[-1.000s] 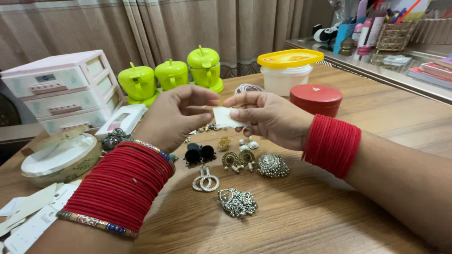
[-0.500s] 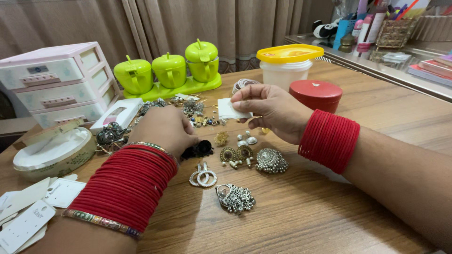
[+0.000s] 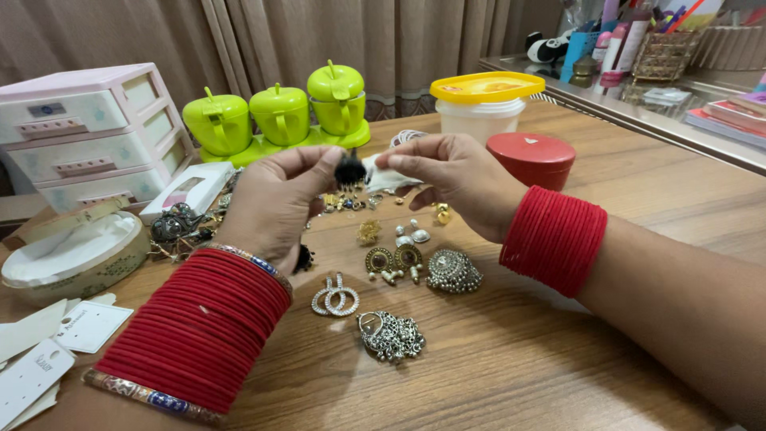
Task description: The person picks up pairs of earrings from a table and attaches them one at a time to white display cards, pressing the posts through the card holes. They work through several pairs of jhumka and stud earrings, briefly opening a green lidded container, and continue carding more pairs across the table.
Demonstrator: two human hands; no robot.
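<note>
We see the left hand (image 3: 275, 203) pinching a small black tassel earring (image 3: 349, 170) by its fingertips, raised above the desk (image 3: 495, 351). The right hand (image 3: 459, 179) grips a small white card (image 3: 384, 177) just beside that earring, almost touching it. Below the earring lie loose pieces: a pair of silver hoops (image 3: 335, 295), a silver dome earring (image 3: 453, 271) and a silver cluster (image 3: 391, 335). Behind the earring stands a green apple-shaped jar set (image 3: 279, 116).
</note>
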